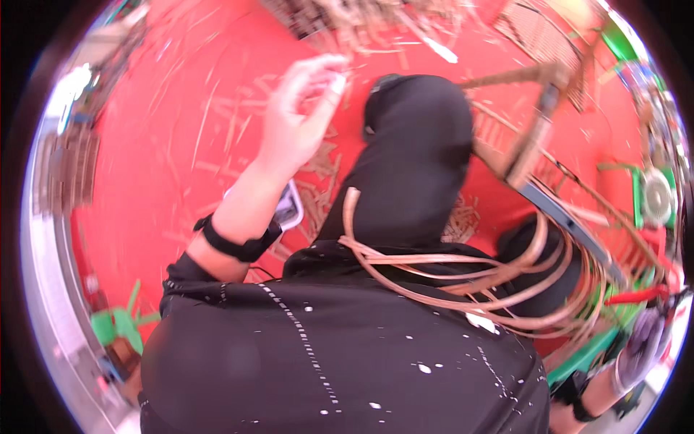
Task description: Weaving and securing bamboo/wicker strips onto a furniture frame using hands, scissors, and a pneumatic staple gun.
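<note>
One bright green plastic object (116, 327), perhaps a small stool, sits at the near left, with a slatted brown wooden stack (72, 170) farther off. Rightward, a flat, vivid red floor (159, 217) is littered with thin, pale wood scraps (329, 168). Over it hangs the bare left hand (300, 116), blurred, thumb and fingers curved around a gap; nothing shows in its grasp, and whether the tips meet cannot be told. Beside that forearm lies a rounded, white-edged device (291, 206), partly hidden. A shaggy heap of tan strips (390, 22) fills the far middle.

Across the black-clothed lap (405, 181), from middle to right, loop smooth, springy tan cane strips (434, 259). Handling these appears to be the step in hand; the next move seems to call for the free hand to take one strip gently, since the overlapping loops could snag. Their right end runs beside an angular brown wooden frame (533, 145) with a straight dark grey bar (575, 228). At the near right, well apart from the other, the pale grey-gloved right hand (642, 341) is close to a red-handled tool (636, 295); whether it grips that cannot be told.
</note>
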A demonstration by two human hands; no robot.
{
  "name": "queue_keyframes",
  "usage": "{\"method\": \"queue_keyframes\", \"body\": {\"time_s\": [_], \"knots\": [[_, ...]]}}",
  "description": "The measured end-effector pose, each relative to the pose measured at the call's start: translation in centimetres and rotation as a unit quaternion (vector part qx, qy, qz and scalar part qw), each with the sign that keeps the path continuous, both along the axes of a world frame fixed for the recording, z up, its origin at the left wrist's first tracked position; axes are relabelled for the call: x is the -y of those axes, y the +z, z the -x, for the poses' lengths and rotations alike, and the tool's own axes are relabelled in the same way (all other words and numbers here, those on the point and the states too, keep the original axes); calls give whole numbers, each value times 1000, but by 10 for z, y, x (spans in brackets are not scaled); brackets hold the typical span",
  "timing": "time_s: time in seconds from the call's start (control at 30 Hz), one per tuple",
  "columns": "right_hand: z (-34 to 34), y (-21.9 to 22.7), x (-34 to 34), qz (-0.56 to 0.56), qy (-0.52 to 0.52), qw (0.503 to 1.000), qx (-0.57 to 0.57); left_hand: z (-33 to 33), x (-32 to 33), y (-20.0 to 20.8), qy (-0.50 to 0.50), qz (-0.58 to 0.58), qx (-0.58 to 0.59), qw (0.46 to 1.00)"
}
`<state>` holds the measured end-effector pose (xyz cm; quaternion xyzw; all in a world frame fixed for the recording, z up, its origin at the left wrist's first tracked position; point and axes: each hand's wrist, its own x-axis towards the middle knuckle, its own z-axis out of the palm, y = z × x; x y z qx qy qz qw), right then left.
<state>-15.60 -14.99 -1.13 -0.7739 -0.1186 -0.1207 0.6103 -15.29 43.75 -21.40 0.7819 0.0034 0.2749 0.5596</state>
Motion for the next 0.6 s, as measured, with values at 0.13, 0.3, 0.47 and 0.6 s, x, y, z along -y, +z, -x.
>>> {"method": "queue_keyframes", "body": {"time_s": [0.13, 0.3, 0.47, 0.6], "knots": [[-27, -28, 11, -165, -46, 979, -108, 86, -55, -158, 94, -83, -234, 964], [-45, -38, -10, -143, -163, 961, -168, 309, -16, -301, -16, -73, -713, 697], [-70, -31, -52, -7, -336, 931, -145, 438, 74, -331, -3, 243, -807, 538], [-83, -26, -72, 2, -302, 946, -121, 427, 118, -324, 145, 622, -637, 431]]}}
